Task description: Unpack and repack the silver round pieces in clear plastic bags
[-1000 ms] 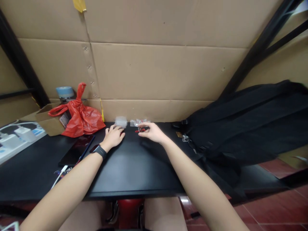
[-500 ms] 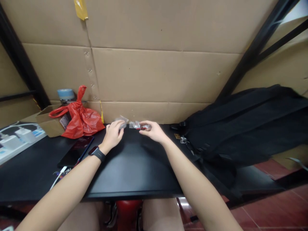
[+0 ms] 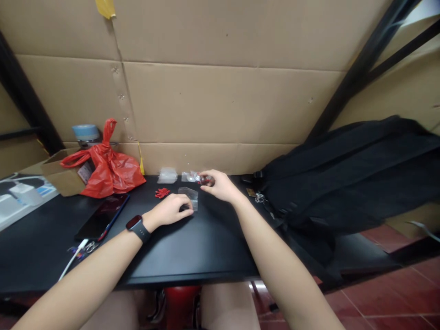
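Observation:
My left hand (image 3: 173,208), with a dark watch on its wrist, is closed on a small clear plastic bag (image 3: 193,195) above the black tabletop (image 3: 192,243). A little pile of small red pieces (image 3: 162,193) lies just beyond its knuckles. The thumb and fingers of my right hand (image 3: 222,185) curve around a small dark reddish thing (image 3: 208,181), too blurred to name. Beside those fingertips lies another clear packet (image 3: 188,177) with pale contents. A stack of clear bags (image 3: 167,175) rests against the cardboard at the back.
At the left are a phone (image 3: 103,217) on a white cable, a red plastic bag (image 3: 113,172), a cardboard box (image 3: 65,176) and a power strip (image 3: 30,201). A black backpack (image 3: 354,178) fills the right side, with keys (image 3: 260,198) beside it.
My left hand has moved away from the stack of bags, toward me and right, with one clear bag in it. The red pieces now show. My right hand stays nearly in place.

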Available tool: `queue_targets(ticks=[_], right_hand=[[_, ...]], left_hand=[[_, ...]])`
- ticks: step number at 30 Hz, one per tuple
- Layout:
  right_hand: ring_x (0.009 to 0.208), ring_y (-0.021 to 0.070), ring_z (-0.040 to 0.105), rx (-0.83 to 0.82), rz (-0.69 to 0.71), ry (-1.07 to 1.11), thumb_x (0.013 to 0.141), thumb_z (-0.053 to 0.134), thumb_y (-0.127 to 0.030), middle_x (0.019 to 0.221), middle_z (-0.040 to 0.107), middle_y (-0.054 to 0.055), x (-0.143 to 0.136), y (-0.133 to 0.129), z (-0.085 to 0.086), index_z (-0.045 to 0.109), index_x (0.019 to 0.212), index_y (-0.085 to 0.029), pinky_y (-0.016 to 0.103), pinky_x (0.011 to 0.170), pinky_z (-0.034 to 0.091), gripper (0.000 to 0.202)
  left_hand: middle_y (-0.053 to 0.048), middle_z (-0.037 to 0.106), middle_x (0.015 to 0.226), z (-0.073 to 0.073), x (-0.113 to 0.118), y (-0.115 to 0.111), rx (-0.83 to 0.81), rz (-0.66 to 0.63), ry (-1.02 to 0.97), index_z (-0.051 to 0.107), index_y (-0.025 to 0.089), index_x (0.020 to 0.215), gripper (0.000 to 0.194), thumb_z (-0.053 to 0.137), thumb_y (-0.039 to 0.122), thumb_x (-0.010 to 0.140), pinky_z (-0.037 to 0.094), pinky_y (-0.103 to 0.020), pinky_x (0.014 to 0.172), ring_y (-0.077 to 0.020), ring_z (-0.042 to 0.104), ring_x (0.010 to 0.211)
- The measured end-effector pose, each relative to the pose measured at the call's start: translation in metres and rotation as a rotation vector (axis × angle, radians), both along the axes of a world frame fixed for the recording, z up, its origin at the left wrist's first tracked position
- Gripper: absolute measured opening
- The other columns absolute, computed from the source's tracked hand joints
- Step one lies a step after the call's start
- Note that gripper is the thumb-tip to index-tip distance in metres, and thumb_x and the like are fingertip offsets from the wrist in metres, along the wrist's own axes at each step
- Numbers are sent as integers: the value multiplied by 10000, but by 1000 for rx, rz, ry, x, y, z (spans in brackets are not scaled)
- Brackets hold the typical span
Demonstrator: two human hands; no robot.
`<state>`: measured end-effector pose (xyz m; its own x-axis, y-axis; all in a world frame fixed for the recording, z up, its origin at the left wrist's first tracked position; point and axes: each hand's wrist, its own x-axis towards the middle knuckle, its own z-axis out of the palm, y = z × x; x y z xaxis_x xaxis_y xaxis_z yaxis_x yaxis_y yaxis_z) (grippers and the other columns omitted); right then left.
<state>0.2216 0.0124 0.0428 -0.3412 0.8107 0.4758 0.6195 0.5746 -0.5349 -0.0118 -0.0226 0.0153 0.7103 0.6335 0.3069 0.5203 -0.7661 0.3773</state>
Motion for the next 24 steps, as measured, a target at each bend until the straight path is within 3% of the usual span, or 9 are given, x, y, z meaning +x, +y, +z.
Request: queue_targets(ticks=[4,10,15,19,24], right_hand=[[881,179,638,-22,40,-59,712,711,-101,1084,683,73,0,-3,3,694,1128,-201,341,890,492,429],[895,190,634,-62,124,-176,665,681,-54,1051,684,69,1,-13,14,706,1086,-181,306,848,487,441],[755,165,634,-261,159,-326,664,735,-151,929,715,30,4,-21,19,714,1066,-191,256,706,474,404],[767,169,657,-358,150,-397,647,798,-285,928,719,30,6,-22,20,705,1082,-202,245,701,474,452],[791,182,681,-456,170,-441,609,833,-352,905,740,18,5,-23,23,702,1038,-210,242,699,475,471]], left_hand=[[-81,642,1309,-6,-1,5,22,-15,33,740,221,1024,301,452,289,966,431,-337,1052,-221,594,1206],[-59,643,1284,-10,-3,6,35,43,123,716,293,1152,298,508,288,938,412,-381,1052,-238,571,1210],[-47,551,1371,-3,-9,0,-7,20,202,623,384,1289,355,455,354,979,409,-399,1022,-251,514,1266],[-30,420,1493,1,-9,-5,-65,45,305,552,459,1340,374,454,410,982,364,-471,1061,-288,413,1362],[-53,404,1521,3,-8,-8,-77,93,380,492,418,1404,426,445,435,980,341,-490,1084,-306,407,1377]])
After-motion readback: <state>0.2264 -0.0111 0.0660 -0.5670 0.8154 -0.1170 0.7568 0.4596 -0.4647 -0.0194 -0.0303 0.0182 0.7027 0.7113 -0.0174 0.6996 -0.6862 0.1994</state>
